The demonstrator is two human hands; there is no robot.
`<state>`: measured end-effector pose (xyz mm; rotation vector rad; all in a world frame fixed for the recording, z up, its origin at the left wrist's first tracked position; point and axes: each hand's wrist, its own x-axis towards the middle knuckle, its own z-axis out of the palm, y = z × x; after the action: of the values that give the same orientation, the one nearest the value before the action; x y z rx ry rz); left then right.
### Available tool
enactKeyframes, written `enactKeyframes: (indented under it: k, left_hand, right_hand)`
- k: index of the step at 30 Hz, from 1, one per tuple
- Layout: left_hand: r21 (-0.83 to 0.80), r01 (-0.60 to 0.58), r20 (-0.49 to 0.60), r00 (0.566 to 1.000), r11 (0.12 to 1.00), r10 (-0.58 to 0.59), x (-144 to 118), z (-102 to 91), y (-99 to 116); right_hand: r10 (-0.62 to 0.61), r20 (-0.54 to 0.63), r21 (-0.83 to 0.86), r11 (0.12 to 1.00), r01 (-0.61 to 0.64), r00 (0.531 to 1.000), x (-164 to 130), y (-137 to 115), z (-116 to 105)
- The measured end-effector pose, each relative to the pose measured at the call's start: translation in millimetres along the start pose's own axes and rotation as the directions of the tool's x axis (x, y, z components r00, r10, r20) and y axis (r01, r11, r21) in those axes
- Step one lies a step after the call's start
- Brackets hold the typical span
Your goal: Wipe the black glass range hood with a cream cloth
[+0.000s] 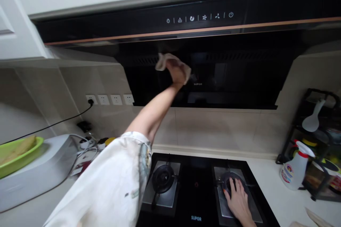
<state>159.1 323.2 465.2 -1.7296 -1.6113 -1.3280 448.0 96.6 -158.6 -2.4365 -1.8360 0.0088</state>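
My left hand (178, 72) is raised against the black glass front of the range hood (239, 71) and is shut on a pale cloth (163, 60), which is pressed to the panel just left of the brand lettering. My left arm, in a white sleeve, crosses the middle of the view. My right hand (238, 201) lies flat with fingers spread on the right burner (226, 180) of the black gas hob (195, 184). The left burner (163, 178) is uncovered.
A white spray bottle with a red trigger (294, 170) stands right of the hob beside a black wire rack (319, 142) of kitchen items. At left a white appliance (39, 170) carries a green bowl (18, 152). Wall sockets (109, 99) hold a black cable. White cabinets hang above.
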Motion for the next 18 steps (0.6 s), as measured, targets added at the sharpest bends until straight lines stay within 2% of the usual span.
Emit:
enactKeyframes:
  k: [3, 4, 6, 8, 12, 16, 18]
  left_hand:
    - [-0.084, -0.051, 0.027, 0.998, 0.995, 0.053, -19, 18.9, 35]
    - [-0.141, -0.078, 0.041, 0.996, 0.987, 0.085, -21, 21.9, 38]
    - [-0.262, -0.094, 0.047, 0.993, 0.96, 0.11, -19, 23.4, 32]
    - [-0.326, -0.049, 0.033, 0.997, 0.944, 0.064, -12, 20.2, 11]
    - [-0.322, 0.097, 0.008, 0.995, 0.942, -0.1, 9, 1.3, -52]
    - [-0.336, 0.284, -0.037, 0.949, 0.898, -0.314, 30, -29.3, -115]
    - [-0.363, 0.329, -0.056, 0.926, 0.872, -0.373, 39, -43.5, -140]
  right_hand:
    - [-0.007, 0.003, -0.044, 0.999, 0.008, 1.0, 1, 3, 4]
    - [-0.006, 0.0, -0.052, 0.999, 0.006, 1.0, 1, 4, 5]
    - [-0.006, -0.009, -0.056, 0.998, 0.005, 1.0, 1, 6, 6]
    - [-0.007, -0.016, -0.053, 0.999, 0.006, 1.0, 1, 8, 5]
    - [-0.021, -0.033, -0.06, 0.998, 0.019, 0.999, 1, 12, 5]
    - [-0.042, -0.042, -0.075, 0.996, 0.039, 0.998, 4, 18, 10]
    - [-0.053, -0.047, -0.086, 0.995, 0.049, 0.997, 5, 20, 12]
